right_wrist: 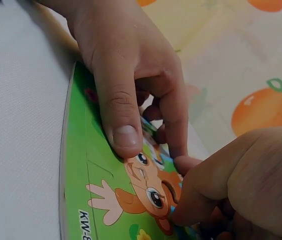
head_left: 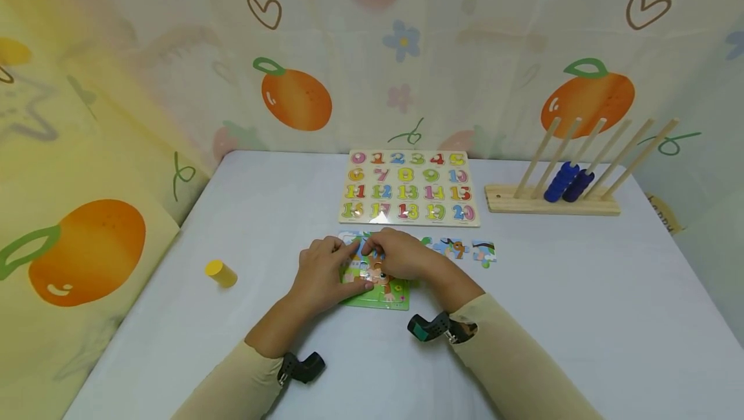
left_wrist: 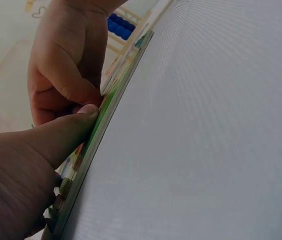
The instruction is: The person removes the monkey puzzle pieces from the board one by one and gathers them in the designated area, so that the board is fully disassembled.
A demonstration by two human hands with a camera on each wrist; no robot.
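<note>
A jigsaw puzzle (head_left: 380,294) with a cartoon animal on a green ground lies flat on the table. My left hand (head_left: 321,276) rests on its left side. In the right wrist view that hand's thumb (right_wrist: 123,117) lies straight on the picture beside the animal's face. Bent fingers of my right hand (head_left: 403,254) touch the upper part of the puzzle, close to the left fingertips. Whether a piece is between them is hidden. Several loose puzzle pieces (head_left: 484,252) lie in a row to the right, one partly behind the right hand.
A wooden number board (head_left: 409,220) lies behind the puzzle. At the back right stands a pegged wooden rack (head_left: 552,205) with dark blue beads (head_left: 560,182) on two pegs. A yellow cylinder (head_left: 221,273) is on the left. Patterned cloth hangs behind the table (head_left: 581,278).
</note>
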